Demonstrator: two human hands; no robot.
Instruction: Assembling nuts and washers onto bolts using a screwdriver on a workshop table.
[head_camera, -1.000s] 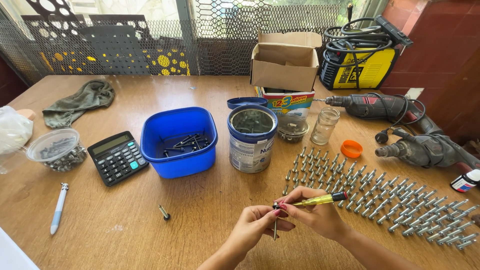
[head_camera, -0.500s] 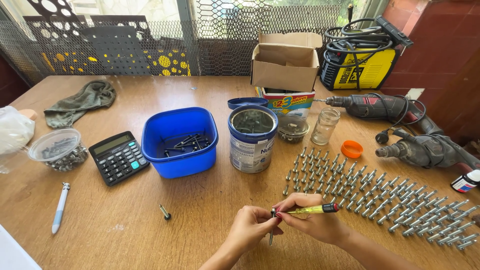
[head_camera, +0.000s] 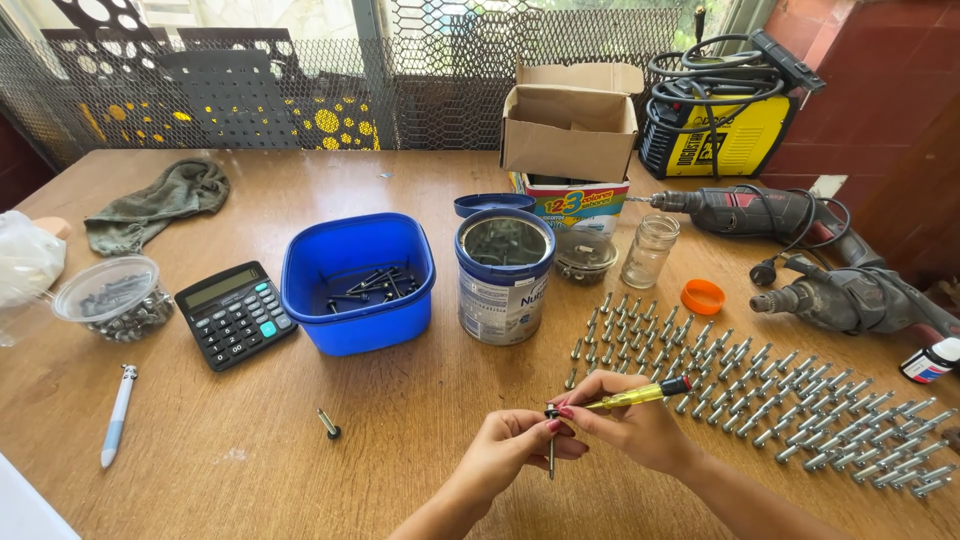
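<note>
Yellow-handled screwdriver (head_camera: 640, 394) pinched in right hand (head_camera: 640, 425), tip meeting a small screw (head_camera: 551, 447) gripped by left hand (head_camera: 515, 447).
Near table edge; stiff, light, probably slippery steel, best held by the shank.

Two bare forearms enter from the bottom edge of the frame, right of centre, with no sleeves, watch or bracelet showing on either. The left hand (head_camera: 510, 450) and the right hand (head_camera: 630, 425) wear no gloves and no rings that can be made out. The fingernails (head_camera: 553, 425) are painted a dark pink-red, kept fairly long and rounded at the tips.
</note>
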